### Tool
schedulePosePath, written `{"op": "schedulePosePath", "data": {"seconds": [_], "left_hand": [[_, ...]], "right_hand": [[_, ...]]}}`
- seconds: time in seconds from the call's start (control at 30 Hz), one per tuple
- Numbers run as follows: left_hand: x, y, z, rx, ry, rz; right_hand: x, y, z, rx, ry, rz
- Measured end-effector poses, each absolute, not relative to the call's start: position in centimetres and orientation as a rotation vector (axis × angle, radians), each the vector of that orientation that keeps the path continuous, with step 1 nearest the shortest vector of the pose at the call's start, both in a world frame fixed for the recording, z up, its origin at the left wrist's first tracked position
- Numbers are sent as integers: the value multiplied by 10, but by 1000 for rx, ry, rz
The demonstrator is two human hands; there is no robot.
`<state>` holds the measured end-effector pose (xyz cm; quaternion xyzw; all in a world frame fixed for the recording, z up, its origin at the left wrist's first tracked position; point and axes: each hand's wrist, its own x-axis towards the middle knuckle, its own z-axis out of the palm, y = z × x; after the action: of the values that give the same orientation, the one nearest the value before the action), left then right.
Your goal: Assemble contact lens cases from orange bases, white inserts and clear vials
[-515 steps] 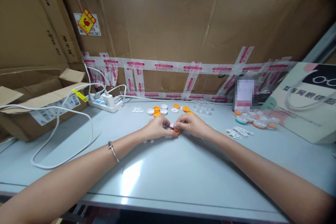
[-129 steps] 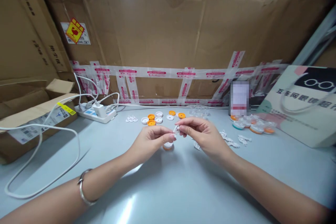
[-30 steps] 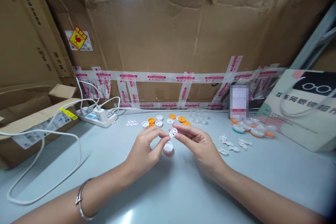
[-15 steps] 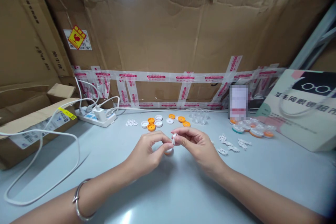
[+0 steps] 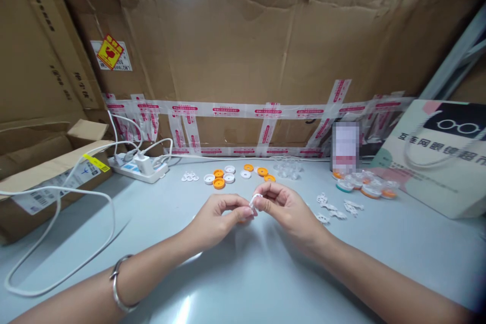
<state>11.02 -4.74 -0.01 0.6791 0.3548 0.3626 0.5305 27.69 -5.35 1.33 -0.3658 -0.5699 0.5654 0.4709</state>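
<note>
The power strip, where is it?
In the head view, the power strip sits at left on the table, between the open cardboard box and the small white pieces.

Left grip point(image 5: 217, 220) and right grip point(image 5: 287, 211) pinch a white piece point(image 5: 255, 199) (partly hidden).

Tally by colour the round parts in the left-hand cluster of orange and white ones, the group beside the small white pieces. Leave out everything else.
Orange round parts: 2
White round parts: 3
Total: 5
</note>
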Motion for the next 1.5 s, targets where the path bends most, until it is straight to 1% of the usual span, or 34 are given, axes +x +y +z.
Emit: {"op": "schedulePosePath", "data": {"seconds": [0.23, 0.37, 0.53, 0.6, 0.7, 0.87, 1.3, 1.5], "left_hand": [[110, -47, -5, 1511, 833, 819], [110, -47, -4, 1557, 835, 810], [113, -53, -1, 1836, 1106, 980], [114, -55, 0, 1910, 1147, 1041], [116, -55, -1, 1881, 1142, 1038], [115, -53, -3, 1661, 1068, 966], [112, -54, 6, 1789, 1004, 976], [109, -51, 8, 1686, 972, 934]], "right_hand": [[273, -55, 11, -975, -1261, 1435], [272, -54, 9, -989, -1194, 1438], [271, -54, 6, -985, -1092, 1494], [271, -55, 5, -952, -1070, 1544], [270, -56, 4, -921, -1089, 1569], [269, -58, 4, -915, -1172, 1515], [271, -55, 5, -939, -1210, 1430], [271, -55, 5, -921, -1210, 1449]]}}
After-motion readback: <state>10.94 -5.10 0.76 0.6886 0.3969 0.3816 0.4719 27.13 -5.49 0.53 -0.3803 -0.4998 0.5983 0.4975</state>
